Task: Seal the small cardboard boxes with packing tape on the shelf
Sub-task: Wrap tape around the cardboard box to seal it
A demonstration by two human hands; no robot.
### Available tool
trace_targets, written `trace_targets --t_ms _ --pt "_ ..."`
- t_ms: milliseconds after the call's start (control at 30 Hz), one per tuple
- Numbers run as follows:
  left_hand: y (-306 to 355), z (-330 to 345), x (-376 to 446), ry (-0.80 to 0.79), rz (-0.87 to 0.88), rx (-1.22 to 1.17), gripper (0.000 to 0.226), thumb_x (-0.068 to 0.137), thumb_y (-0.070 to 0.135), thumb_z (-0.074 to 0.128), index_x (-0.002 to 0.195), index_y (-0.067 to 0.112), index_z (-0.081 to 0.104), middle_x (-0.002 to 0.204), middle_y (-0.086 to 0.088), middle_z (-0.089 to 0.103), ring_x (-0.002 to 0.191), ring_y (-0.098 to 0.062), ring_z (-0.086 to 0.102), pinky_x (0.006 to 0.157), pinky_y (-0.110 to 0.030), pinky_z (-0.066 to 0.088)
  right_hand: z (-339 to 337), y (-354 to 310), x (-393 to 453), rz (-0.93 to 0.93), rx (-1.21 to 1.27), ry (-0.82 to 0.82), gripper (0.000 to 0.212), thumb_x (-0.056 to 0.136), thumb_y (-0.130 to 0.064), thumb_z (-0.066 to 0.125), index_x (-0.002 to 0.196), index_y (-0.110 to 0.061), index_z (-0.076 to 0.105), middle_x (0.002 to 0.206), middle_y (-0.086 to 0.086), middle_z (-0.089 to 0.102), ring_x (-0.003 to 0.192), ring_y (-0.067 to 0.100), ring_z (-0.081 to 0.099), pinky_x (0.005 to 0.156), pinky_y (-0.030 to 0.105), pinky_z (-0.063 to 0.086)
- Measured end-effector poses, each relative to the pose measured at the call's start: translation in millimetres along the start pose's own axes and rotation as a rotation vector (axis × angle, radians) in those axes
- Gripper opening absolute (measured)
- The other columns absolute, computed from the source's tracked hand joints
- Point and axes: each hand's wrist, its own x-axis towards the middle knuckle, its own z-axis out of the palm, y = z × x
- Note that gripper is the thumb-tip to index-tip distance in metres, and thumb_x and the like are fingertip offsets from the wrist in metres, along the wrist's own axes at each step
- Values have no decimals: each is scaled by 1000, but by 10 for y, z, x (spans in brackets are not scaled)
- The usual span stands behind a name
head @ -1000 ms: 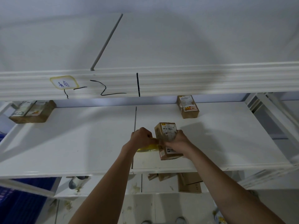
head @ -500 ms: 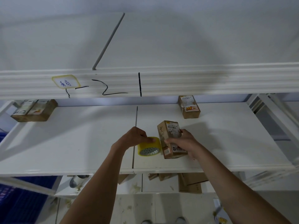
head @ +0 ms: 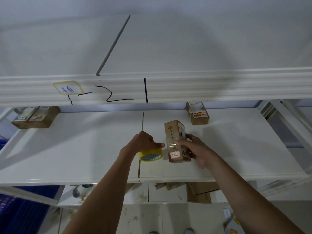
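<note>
Now L hand (head: 142,142) grips yellow tape roll (head: 150,154) from above, fingers curled over it, thumb out toward box. R hand (head: 194,148) holds small cardboard box (head: 176,141) upright w/ fingers wrapped round its right side, clear tape across front. Both just over shelf (head: 67,149), roll beside box. 2 more boxes at back: one right (head: 198,114), one left (head: 36,116).

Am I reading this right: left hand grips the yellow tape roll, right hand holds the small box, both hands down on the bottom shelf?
Not quite. The head view shows the left hand gripping the yellow tape roll and the right hand holding the small box, but on the middle shelf, under the labelled upper shelf edge, not the bottom one.
</note>
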Motion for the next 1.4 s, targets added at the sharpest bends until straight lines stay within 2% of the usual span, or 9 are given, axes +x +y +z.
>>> trace_targets --t_ms 100,267,467,567,767,900,1067,1200,1400 --pt "33 5 -20 -29 42 -79 44 80 61 70 86 17 70 88 1 67 86 -17 68 78 -25 54 14 28 -10 21 105 -74 64 84 -20 75 141 -20 45 119 13 70 104 29 71 81 39 59" --pt "134 -8 -50 4 160 -146 38 80 57 73 83 19 71 86 2 69 82 -15 68 72 -23 55 16 22 -90 55 270 -177 28 99 -27 52 122 -18 65 108 10 73 98 23 69 86 39 54" --pt "227 9 -39 110 168 25 32 80 52 75 77 20 69 75 5 64 73 -13 64 65 -22 49 42 -36 -103 -6 -121 -166 56 79 -50 76 125 -21 63 116 4 73 109 22 69 100 43 52" --pt "254 69 -30 106 168 74 35 81 52 74 81 17 73 74 5 63 74 -15 64 64 -22 47 120 -78 -90 -39 -254 -58 44 75 -36 85 113 -25 66 111 0 72 106 18 68 97 41 54" --pt "182 64 -76 18 115 -99 42 83 61 69 73 20 67 79 2 65 74 -11 59 66 -23 44 37 -33 -48 40 -244 78 43 72 -24 88 109 -14 69 99 5 75 90 19 73 73 31 59" --pt "66 46 -135 -136 155 -148 33 82 53 74 72 22 68 74 5 60 76 -12 58 66 -23 44 -52 79 -28 81 -215 129 42 71 -24 87 107 -10 71 95 9 77 87 23 74 78 37 62" --pt "-44 82 -96 -75 166 -288 33 82 45 78 70 16 68 70 2 60 76 -15 59 68 -25 47 -76 126 -45 66 -116 114 40 72 -23 88 106 -11 70 98 10 76 91 25 74 83 42 61" --pt "-111 59 -64 47 65 -85 46 74 62 76 77 16 70 79 0 64 80 -19 64 67 -25 49 -74 85 -78 49 -16 75 43 75 -20 86 112 -10 67 101 10 76 93 24 73 73 35 60" --pt "-161 83 -26 26 -32 -7 64 68 78 68 86 16 71 88 -1 67 79 -14 65 68 -23 51 -66 39 -57 27 45 18 48 78 -21 82 122 -8 65 109 10 75 102 26 72 90 42 59"
